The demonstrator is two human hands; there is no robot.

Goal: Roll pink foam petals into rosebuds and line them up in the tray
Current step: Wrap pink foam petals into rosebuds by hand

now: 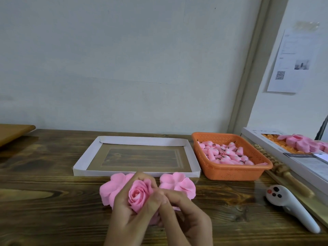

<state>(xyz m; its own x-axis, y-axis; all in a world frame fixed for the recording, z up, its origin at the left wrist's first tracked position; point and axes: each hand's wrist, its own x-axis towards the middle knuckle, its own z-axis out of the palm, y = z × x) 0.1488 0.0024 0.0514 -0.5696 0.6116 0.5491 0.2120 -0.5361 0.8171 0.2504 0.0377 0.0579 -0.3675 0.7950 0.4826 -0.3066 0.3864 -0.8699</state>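
- Near the table's point(53, 201) front edge, a pink rosebud point(140, 194) is held just in front of the white tray point(136, 173).
- The left hand point(127, 215) has its grip curled round the rosebud.
- The right hand point(181, 213) has its grip pinching the bud's outer edge.
- Petal stacks point(179, 183) lie on either side.

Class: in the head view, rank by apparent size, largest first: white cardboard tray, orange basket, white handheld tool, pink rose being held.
1. white cardboard tray
2. orange basket
3. white handheld tool and pink rose: too alike to rank; tool longer, rose fuller and nearer.
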